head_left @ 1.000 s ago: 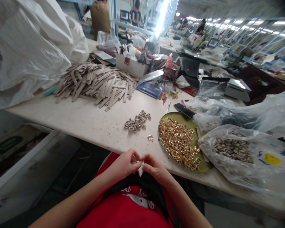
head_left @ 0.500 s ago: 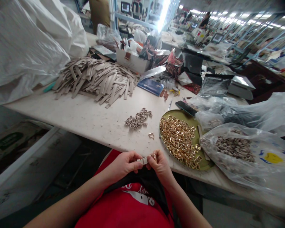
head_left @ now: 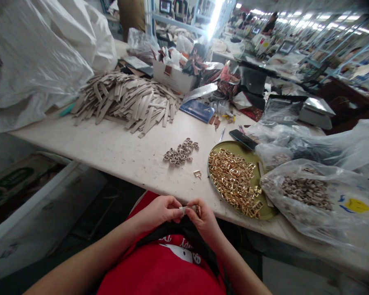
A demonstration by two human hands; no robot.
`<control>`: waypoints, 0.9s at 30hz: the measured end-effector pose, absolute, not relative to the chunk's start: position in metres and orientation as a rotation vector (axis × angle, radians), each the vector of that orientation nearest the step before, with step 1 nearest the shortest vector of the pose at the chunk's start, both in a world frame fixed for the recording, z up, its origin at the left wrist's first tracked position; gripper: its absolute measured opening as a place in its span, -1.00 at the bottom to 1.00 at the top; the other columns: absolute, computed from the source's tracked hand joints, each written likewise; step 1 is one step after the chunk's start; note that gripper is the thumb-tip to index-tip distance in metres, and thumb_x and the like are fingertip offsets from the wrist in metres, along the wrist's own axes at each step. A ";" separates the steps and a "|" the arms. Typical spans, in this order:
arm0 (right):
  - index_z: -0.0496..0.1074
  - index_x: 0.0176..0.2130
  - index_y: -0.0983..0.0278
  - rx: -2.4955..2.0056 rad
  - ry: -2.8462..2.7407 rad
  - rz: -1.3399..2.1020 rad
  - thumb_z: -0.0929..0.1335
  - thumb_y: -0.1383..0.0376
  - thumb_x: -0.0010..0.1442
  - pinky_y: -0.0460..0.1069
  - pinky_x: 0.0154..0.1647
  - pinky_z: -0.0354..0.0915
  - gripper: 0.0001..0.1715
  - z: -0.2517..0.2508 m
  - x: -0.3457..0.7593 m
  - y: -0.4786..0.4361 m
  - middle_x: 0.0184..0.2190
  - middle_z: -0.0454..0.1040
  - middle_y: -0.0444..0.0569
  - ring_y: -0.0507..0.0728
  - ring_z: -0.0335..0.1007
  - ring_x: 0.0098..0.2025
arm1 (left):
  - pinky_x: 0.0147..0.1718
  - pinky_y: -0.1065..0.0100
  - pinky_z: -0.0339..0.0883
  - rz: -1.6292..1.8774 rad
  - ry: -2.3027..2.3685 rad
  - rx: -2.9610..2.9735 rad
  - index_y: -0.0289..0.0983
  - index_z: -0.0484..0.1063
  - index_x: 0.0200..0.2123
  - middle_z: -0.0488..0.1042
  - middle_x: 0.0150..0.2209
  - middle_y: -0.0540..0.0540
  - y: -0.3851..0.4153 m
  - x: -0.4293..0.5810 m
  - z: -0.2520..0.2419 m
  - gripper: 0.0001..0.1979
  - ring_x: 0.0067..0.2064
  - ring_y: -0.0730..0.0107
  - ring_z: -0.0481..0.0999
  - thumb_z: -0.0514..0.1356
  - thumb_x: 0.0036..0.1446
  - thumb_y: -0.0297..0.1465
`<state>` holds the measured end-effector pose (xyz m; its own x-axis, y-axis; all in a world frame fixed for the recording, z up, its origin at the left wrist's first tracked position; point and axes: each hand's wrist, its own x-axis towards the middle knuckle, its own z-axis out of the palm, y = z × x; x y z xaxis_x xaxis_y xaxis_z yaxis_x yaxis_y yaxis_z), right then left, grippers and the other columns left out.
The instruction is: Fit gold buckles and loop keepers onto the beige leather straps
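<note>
White letters point(head_left: 187, 244), upside down to me and only partly readable, cross the red shirt point(head_left: 160, 272), and just beyond, at the table's point(head_left: 126, 157) near edge, a pale strip point(head_left: 183, 209) sits pinched between fingertips of left hand point(head_left: 162, 211) and right hand point(head_left: 202, 216), a gold buckle point(head_left: 198, 209) showing among the latter's fingers.

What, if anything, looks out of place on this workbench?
One mild oddity: a single gold buckle lies alone on the tabletop, just beyond the right hand, while a heap of similar pieces sits in the round tray beside it. It may be there deliberately.
</note>
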<state>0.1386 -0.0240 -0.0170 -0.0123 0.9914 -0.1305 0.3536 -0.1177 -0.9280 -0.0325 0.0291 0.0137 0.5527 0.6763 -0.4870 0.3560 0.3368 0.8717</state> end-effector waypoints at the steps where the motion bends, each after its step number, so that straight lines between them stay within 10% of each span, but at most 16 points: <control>1: 0.29 -0.35 0.25 -1.544 -1.472 1.128 0.27 0.24 0.12 -0.13 -0.62 0.01 -0.89 -0.016 0.139 -0.025 -0.64 0.17 -0.25 -0.03 0.04 -0.61 | -0.47 0.45 0.25 0.266 1.028 1.236 -0.36 0.43 -0.40 0.50 -0.50 -0.06 0.029 -0.033 0.014 -0.68 -0.45 0.39 0.44 0.18 -0.07 -0.17; 27: 0.28 -0.22 0.25 -1.387 -1.584 0.995 0.17 0.25 0.23 -0.09 -0.39 0.24 -0.82 -0.017 0.139 -0.034 -0.41 0.38 -0.08 0.05 0.30 -0.39 | -0.59 0.49 0.16 0.050 0.964 1.664 -0.30 0.38 -0.53 0.44 -0.58 -0.01 0.029 -0.024 0.030 -0.64 -0.58 0.44 0.39 -0.02 0.09 -0.18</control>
<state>0.1388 -0.0338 -0.0168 -0.0885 0.9940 0.0642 0.3733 0.0928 -0.9231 -0.0244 0.0292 0.0304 0.6613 0.6074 -0.4401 0.5590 -0.0078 0.8291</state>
